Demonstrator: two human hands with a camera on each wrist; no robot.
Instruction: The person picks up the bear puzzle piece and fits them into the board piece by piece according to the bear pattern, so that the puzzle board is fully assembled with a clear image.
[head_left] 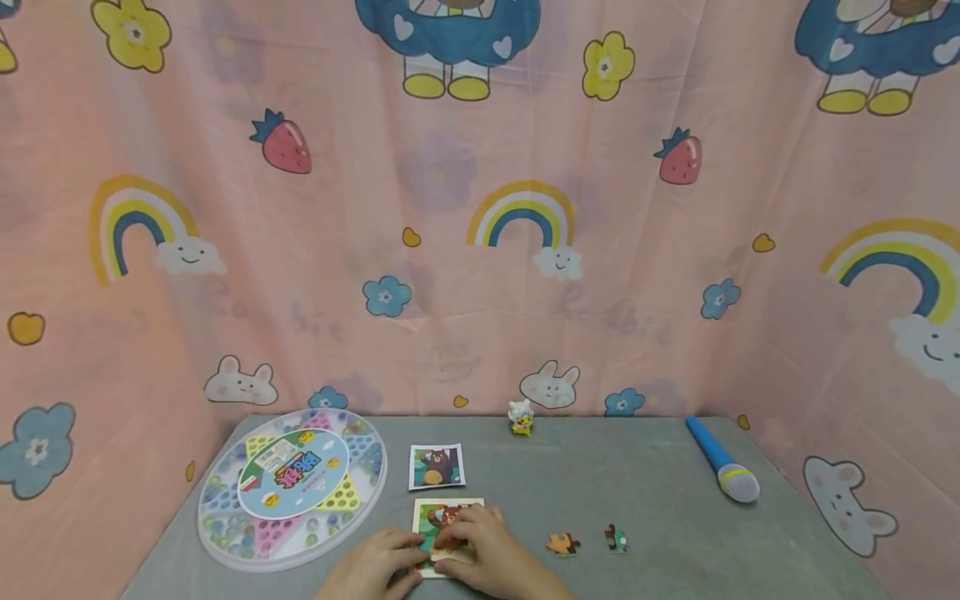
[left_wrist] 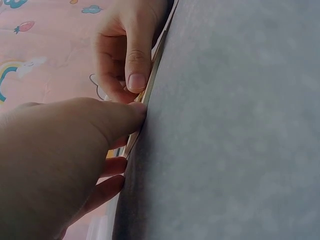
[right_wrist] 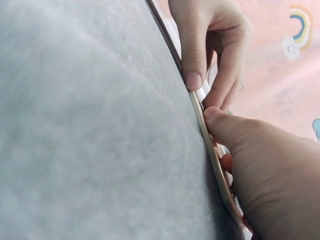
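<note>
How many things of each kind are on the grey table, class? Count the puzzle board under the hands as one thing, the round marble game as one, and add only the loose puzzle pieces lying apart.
Puzzle board: 1
Loose puzzle pieces: 2
Picture card: 1
Round marble game: 1
Small figurine: 1
Toy microphone: 1
Total: 7

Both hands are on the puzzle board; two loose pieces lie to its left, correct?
Wrong side: the head view shows the orange piece and greenish piece right of the puzzle board. The left hand and right hand are on it.
</note>
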